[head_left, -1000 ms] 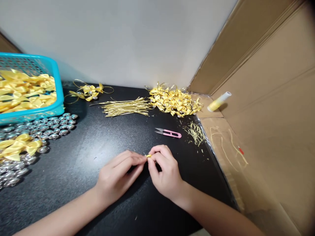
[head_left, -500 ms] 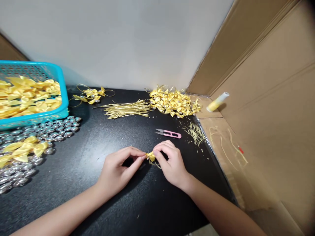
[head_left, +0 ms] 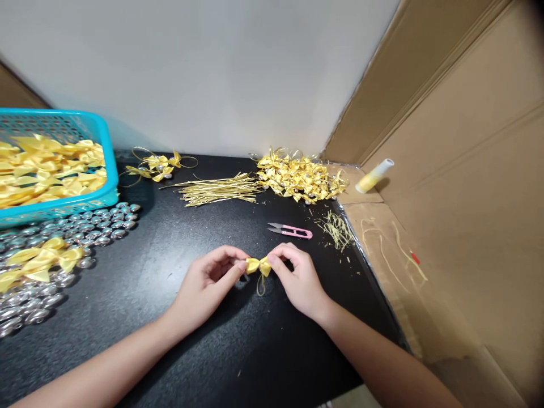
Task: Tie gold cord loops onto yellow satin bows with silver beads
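Observation:
A small yellow ribbon bow (head_left: 259,265) is stretched between my two hands above the black table. My left hand (head_left: 212,277) pinches its left loop between thumb and fingertips. At the other loop, my right hand (head_left: 297,277) is closed in a similar pinch. A thin gold cord loop (head_left: 260,285) hangs down from the bow's middle. Just beyond my right hand lies a pair of pink thread snips (head_left: 291,230), blades pointing left.
On the left stand a blue basket (head_left: 111,164) of yellow bows, silver beads (head_left: 104,226) and loose bows (head_left: 46,260). Gold cords (head_left: 221,190) lie at the back beside a pile of beaded bows (head_left: 300,175). Cord scraps (head_left: 339,229) edge the cardboard (head_left: 459,170) on the right.
The bow has come into fuller view between my fingers, its two loops spread and its cord loop hanging down. My left hand has shifted slightly left and up.

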A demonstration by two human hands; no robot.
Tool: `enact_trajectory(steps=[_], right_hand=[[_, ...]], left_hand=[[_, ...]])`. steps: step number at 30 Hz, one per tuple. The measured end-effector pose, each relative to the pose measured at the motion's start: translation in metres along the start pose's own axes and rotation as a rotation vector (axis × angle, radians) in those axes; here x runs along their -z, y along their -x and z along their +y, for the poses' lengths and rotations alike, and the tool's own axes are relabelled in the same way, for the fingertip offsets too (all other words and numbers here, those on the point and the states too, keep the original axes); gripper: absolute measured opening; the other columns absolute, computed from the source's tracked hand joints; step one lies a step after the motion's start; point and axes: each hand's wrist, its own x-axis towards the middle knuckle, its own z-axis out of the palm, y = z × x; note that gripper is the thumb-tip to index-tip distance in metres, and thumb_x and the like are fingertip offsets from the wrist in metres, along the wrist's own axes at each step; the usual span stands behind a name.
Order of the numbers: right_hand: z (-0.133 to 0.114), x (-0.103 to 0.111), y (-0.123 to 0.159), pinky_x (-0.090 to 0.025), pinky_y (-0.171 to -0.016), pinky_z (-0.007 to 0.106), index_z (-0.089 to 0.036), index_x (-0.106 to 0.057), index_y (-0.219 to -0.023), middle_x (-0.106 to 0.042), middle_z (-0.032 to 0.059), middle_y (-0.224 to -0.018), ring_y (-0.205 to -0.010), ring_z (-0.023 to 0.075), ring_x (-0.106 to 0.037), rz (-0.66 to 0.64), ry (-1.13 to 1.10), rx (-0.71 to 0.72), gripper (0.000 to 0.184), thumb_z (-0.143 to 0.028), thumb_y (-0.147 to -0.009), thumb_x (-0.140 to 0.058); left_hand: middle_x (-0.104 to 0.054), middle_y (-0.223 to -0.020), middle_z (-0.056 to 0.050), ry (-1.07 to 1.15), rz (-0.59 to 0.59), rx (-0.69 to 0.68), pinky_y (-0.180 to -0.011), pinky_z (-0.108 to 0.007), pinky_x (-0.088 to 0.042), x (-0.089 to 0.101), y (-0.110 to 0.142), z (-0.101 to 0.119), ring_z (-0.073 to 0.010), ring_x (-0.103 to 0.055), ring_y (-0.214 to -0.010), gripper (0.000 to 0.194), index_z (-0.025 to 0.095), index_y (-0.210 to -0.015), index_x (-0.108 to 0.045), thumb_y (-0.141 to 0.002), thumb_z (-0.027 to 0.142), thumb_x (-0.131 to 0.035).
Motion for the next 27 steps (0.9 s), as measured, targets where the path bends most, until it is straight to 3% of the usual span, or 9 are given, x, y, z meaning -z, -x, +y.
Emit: enact_trajectory(steps=[7, 12, 22, 27], right_hand=[[-0.0006, -0.0005, 0.0017, -0.045, -0.068, 0.028, -0.020, -0.066, -0.072, -0.067, 0.0008, -0.073, -0.073, 0.0154, -0.057, -0.010, 0.044, 0.042, 0.008, -0.017, -0.080, -0.068], [0.0028, -0.0023, 0.0015, -0.046, -0.067, 0.027, -0.020, -0.066, -0.067, -0.067, 0.0002, -0.070, -0.071, 0.0149, -0.058, -0.018, 0.028, 0.014, 0.012, -0.016, -0.077, -0.072], [-0.0007, -0.0021, 0.0009, -0.047, -0.067, 0.027, -0.019, -0.069, -0.073, -0.067, 0.0009, -0.070, -0.071, 0.0147, -0.059, 0.011, -0.013, 0.016, 0.015, -0.015, -0.085, -0.061], [0.0006, 0.0030, -0.0006, -0.047, -0.075, 0.030, -0.020, -0.069, -0.078, -0.071, 0.0024, -0.081, -0.081, 0.0171, -0.062, 0.083, 0.034, 0.045, 0.005, -0.018, -0.081, -0.066]], left_hand=[[-0.068, -0.071, -0.002, -0.089, -0.046, 0.012, -0.061, -0.023, -0.049, 0.0019, 0.0001, -0.0052, -0.0144, -0.061, -0.066, 0.017, 0.017, -0.077, -0.068, -0.080, 0.034, -0.067], [-0.067, -0.069, -0.001, -0.115, -0.079, 0.017, -0.061, -0.024, -0.047, 0.0024, -0.0014, -0.0041, -0.0147, -0.061, -0.065, 0.020, 0.018, -0.073, -0.068, -0.082, 0.035, -0.065], [-0.068, -0.066, 0.001, -0.025, 0.039, 0.039, -0.059, -0.021, -0.047, -0.0020, 0.0017, -0.0019, -0.0129, -0.061, -0.062, 0.019, 0.017, -0.072, -0.066, -0.082, 0.033, -0.064], [-0.067, -0.065, 0.001, -0.106, 0.054, -0.014, -0.056, -0.021, -0.047, -0.0020, 0.0039, -0.0072, -0.0129, -0.061, -0.058, 0.018, 0.017, -0.075, -0.064, -0.084, 0.032, -0.062]])
